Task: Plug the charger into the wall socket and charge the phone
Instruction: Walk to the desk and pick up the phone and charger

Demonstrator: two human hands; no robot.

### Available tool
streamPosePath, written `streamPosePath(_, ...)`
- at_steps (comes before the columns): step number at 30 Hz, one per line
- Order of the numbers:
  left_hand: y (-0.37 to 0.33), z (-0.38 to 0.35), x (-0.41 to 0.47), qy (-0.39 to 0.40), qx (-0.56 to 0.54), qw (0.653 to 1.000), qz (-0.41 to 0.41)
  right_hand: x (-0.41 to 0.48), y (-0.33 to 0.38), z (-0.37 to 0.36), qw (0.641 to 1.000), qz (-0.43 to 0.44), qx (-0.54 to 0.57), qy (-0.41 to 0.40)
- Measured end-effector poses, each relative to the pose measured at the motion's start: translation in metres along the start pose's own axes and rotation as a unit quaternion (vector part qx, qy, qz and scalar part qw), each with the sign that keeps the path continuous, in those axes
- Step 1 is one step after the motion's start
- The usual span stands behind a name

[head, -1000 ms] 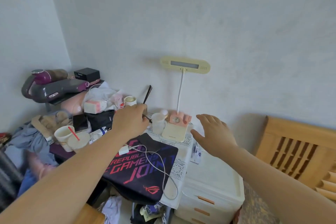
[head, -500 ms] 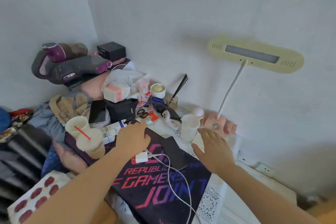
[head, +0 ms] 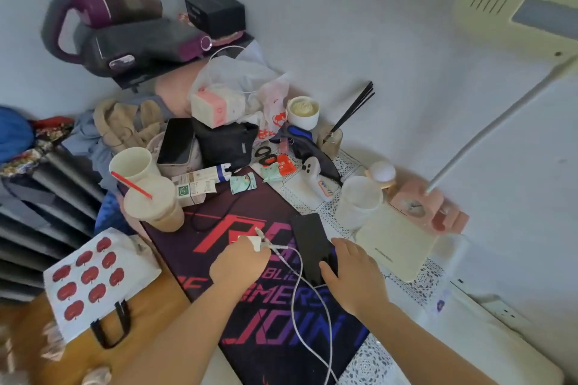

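Note:
A white charger plug (head: 254,242) lies on the dark gaming mat (head: 250,316), and my left hand (head: 239,262) is closed around it. Its white cable (head: 300,284) runs from the plug down over the mat toward the near edge. A black phone (head: 311,241) lies face down on the mat just right of the plug. My right hand (head: 353,275) rests on the phone's near end, fingers curled over it. A white wall socket (head: 508,312) sits low on the wall at the far right, behind a white drawer unit.
The desk is crowded: two paper cups (head: 147,191), a second phone (head: 176,141), a black pouch (head: 225,144), scissors (head: 266,155), a clear cup (head: 358,200), a cream pad (head: 395,242) and a pink lamp base (head: 431,209). A vacuum (head: 125,37) lies at the back left.
The view has dropped closer to the desk. My left hand slid back onto the charger plug and closed on it. My right hand moved from the clear cup down onto the black phone.

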State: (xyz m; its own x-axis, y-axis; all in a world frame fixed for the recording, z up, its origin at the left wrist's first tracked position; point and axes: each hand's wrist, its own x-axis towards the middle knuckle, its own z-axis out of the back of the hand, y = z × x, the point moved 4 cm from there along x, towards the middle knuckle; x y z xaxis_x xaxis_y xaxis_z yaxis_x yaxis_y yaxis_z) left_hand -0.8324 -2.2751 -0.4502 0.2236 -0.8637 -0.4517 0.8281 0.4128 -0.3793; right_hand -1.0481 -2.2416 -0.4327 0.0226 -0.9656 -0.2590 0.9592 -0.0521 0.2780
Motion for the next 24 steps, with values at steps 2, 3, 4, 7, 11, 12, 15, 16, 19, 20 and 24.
streamPosePath(2,0.003,-0.011,0.004,0.02,-0.012,0.999,0.037,0.006,-0.002,-0.008,1.0,-0.002,0.009,0.003)
streamPosePath(3,0.003,-0.016,0.005,0.029,-0.036,0.997,0.063,0.013,-0.006,-0.012,1.0,-0.006,0.011,0.01)
streamPosePath(4,0.005,-0.021,0.008,0.031,-0.062,0.994,0.085,0.019,-0.007,-0.015,1.0,-0.006,0.012,0.017)
streamPosePath(7,0.01,-0.035,0.013,0.019,-0.173,0.972,0.158,0.029,-0.009,-0.026,0.999,-0.014,0.021,0.023)
streamPosePath(11,0.003,-0.051,0.021,-0.015,-0.342,0.905,0.253,0.038,-0.01,-0.039,0.999,-0.028,0.035,0.019)
streamPosePath(12,0.001,-0.055,0.023,-0.028,-0.358,0.89,0.282,0.039,-0.01,-0.042,0.999,-0.032,0.038,0.019)
streamPosePath(15,-0.004,-0.059,0.027,-0.064,-0.324,0.881,0.338,0.043,-0.01,-0.051,0.997,-0.056,0.052,0.01)
streamPosePath(16,-0.006,-0.06,0.028,-0.08,-0.306,0.882,0.348,0.044,-0.01,-0.054,0.996,-0.067,0.056,0.006)
streamPosePath(19,-0.011,-0.06,0.029,-0.125,-0.276,0.882,0.362,0.045,-0.009,-0.06,0.993,-0.095,0.064,-0.007)
streamPosePath(20,-0.012,-0.06,0.031,-0.136,-0.272,0.881,0.363,0.046,-0.008,-0.061,0.993,-0.102,0.066,-0.011)
streamPosePath(24,-0.011,-0.064,0.039,-0.16,-0.248,0.89,0.348,0.048,-0.007,-0.067,0.99,-0.122,0.062,-0.022)
